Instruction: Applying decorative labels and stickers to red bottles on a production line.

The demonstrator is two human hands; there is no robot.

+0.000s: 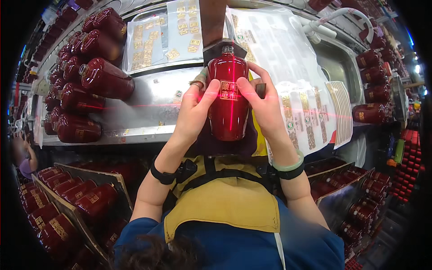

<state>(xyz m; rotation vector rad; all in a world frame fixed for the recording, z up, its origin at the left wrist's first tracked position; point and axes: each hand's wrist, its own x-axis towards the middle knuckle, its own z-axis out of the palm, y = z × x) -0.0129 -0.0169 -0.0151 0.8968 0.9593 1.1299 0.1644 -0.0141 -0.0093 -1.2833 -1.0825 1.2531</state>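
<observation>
A dark red ceramic bottle point(228, 112) lies in a holder at the middle of the steel bench, neck pointing away from me. A gold label point(228, 90) sits on its belly, crossed by red laser lines. My left hand point(194, 105) grips the bottle's left side, thumb pressing on the label's left edge. My right hand point(263, 101) holds the right side, thumb on the label's right edge. Both wrists wear bands.
Several red bottles point(96, 78) lie stacked at the left of the steel bench point(153, 96). Sheets of gold labels point(180, 31) lie behind and to the right point(310, 121). A sink point(335, 67) with more bottles is at the right. Crates of bottles point(67, 198) stand below on both sides.
</observation>
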